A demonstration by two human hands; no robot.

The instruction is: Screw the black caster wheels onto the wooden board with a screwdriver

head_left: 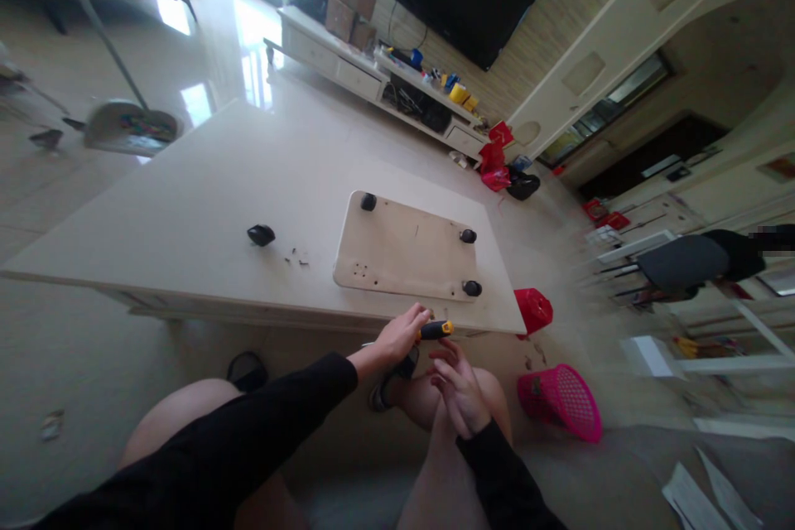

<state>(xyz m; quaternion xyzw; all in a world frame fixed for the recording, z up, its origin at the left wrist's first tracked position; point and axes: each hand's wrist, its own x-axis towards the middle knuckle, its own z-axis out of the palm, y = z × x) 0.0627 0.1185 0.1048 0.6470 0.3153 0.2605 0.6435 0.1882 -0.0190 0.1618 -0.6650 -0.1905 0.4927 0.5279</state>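
Note:
My left hand (401, 337) is closed around a screwdriver (436, 330) with a black and yellow handle, just off the table's near edge. A thin shaft seems to poke out on the other side of the hand. Close below the handle, my right hand (458, 387) has its fingers loosely bent and apart, with nothing visible in them. Beyond both hands a pale rounded board (410, 252) lies flat, carrying a black caster (368, 202) and two others at its corners. Its near left corner shows only small holes. A loose black caster (261, 235) and several screws (303, 263) lie left of the board.
The white table (186, 207) stands before my knees. A pink basket (559, 402) and a red bag (532, 312) are on the floor at right. A long-handled dustpan (130, 128) is at far left. A cluttered TV cabinet (357, 76) lines the wall.

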